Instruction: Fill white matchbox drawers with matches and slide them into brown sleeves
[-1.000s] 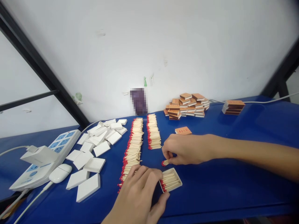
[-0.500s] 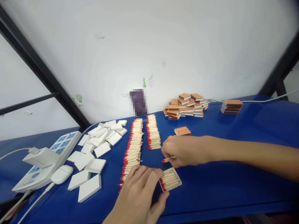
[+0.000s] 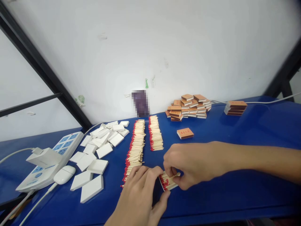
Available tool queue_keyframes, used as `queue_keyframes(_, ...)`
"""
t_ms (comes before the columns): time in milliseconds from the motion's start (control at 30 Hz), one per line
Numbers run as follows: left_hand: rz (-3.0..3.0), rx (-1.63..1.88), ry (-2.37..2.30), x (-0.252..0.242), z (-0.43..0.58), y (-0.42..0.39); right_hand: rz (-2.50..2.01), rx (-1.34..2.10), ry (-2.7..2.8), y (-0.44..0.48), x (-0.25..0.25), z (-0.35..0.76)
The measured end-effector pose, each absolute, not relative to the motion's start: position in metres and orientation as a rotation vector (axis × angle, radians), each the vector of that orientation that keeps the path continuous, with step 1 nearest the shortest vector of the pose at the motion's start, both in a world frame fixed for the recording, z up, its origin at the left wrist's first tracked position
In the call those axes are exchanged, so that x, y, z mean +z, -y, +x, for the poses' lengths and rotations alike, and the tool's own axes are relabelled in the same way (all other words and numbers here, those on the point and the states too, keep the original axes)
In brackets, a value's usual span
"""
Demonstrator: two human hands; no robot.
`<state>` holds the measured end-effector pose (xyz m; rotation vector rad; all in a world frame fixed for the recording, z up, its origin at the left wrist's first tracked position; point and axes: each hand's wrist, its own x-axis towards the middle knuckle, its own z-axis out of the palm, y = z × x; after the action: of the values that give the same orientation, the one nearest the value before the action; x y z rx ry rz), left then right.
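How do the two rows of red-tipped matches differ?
The left row is longer than the right row. The left hand hides the left row's near end, while the right row lies fully in view. Both rows are pale, with red tips toward the left.

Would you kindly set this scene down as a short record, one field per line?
Left hand: thumb and fingers about the left end of a white tray
Right hand: over that tray, fingertips at its matches; whether it grips any is hidden
Loose matches: longer row and shorter row, red heads to the left
White pile: box trays, left of the rows
Orange matchboxes: heap near the wall, neat stack farther right, single box beyond the right hand
Surface: blue table
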<state>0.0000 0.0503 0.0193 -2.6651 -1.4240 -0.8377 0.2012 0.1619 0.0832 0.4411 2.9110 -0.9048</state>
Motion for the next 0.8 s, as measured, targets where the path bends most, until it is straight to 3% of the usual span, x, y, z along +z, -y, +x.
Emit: queue_keyframes(800, -2.672, -0.868, 1.366, 0.0188, 0.0009, -0.0523, 0.523, -0.911, -2.888, -0.1561, 0.0788, 0.2013)
